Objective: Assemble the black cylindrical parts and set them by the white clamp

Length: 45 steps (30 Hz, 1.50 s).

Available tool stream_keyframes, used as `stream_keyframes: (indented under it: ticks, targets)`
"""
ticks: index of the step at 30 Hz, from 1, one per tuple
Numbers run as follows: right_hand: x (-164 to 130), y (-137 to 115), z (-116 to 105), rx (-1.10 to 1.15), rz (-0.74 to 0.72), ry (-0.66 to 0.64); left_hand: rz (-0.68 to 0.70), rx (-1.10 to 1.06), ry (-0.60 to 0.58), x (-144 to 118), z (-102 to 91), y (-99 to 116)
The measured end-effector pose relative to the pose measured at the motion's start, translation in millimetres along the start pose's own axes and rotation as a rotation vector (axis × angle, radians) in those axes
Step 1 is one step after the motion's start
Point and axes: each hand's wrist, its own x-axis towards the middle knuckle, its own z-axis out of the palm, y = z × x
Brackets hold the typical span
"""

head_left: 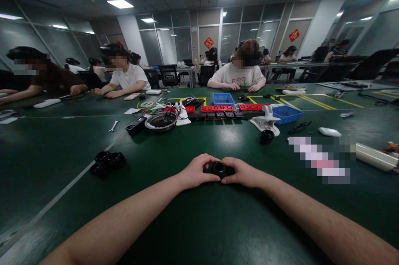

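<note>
Green tabletop (218, 223) is stretching across the whole scene, with pale lines running over it. Far across it, people are sitting at work, one in a white shirt (237, 74) directly opposite and another in white (129, 77) to the far left. Along the middle, a row of red strips (218, 108) is lying between two blue bins (223, 99), with a metal bowl (161, 121) to its left and a white clamp (266, 120) to its right. A white tube (375, 157) is resting at the right edge. Near left, a cluster of black rings (107, 162) is sitting well apart from the hands. In the near centre, the left hand (196, 171) and right hand (241, 171) are meeting over a small black part (218, 169), each grip clenching one side of it, fingers curling round it just above the tabletop.
</note>
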Motion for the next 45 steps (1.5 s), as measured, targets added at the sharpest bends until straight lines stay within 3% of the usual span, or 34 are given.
stream_keyframes:
  ticks: [6, 10, 15, 18, 24, 28, 33, 45]
  targets:
    - [-1, -1, 5, 0.043, 0.093, 0.049, 0.013, 0.018, 0.020, -1, 0.4, 3]
    - [-1, -4, 13, -0.050, 0.175, 0.159, -0.005, 0.040, 0.043, -2, 2.2, 4]
    - [3, -7, 30, -0.280, 0.230, 0.371, -0.134, 0.129, 0.205, -7, 10.6, 11]
    - [3, -11, 36, -0.370, 0.246, 0.420, -0.150, 0.190, 0.274, -9, 13.4, 14]
    - [-2, -16, 31, -0.324, 0.147, 0.348, -0.048, 0.116, 0.132, -4, 3.9, 6]
    - [-4, -11, 19, -0.237, 0.022, 0.191, -0.001, 0.039, 0.049, -2, -0.7, 0]
    - [-2, -5, 6, -0.130, -0.027, 0.061, 0.011, 0.007, 0.007, -1, -1.9, -4]
    - [-1, -3, 0, -0.034, -0.048, 0.001, -0.018, -0.006, -0.023, 0, -4.6, -3]
